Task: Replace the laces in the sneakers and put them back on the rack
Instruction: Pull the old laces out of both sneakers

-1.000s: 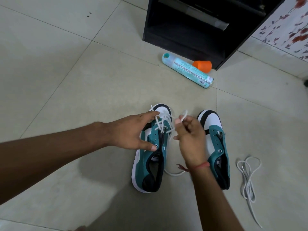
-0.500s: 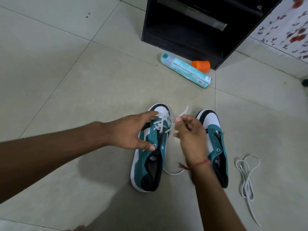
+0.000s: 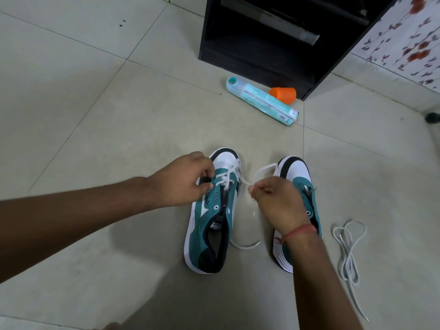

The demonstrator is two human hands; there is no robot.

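The left sneaker (image 3: 210, 210) lies on the tiled floor (image 3: 95, 115), toe pointing away from the camera, teal upper with a white toe cap and black collar. A white lace (image 3: 229, 177) is threaded through its front eyelets only — the rear eyelets stand bare. One free end of that lace trails out on the floor beside the shoe's heel.

The left hand (image 3: 183, 179) reaches in from the left, forearm stretched level across the floor, palm down over the shoe's front eyelets. Its fingers are curled and its fingertips pinch at the lace beside the eyelet row. The right hand (image 3: 276, 201) comes up from the lower right, wrist bent, back of the hand to the camera; thumb and forefinger pinch the lace's other end, which loops up toward the toe of the right sneaker (image 3: 297, 184). A red thread band (image 3: 301, 232) circles that wrist.

The right sneaker sits just beside the first, parallel, partly covered by the right arm; no lace is visible in it. A second white lace (image 3: 347, 253) lies loosely coiled on the floor to its right.

Farther off — a teal spray can (image 3: 262, 101) on its side, an orange cap (image 3: 283, 94) touching it, and a black rack (image 3: 273, 39) behind.
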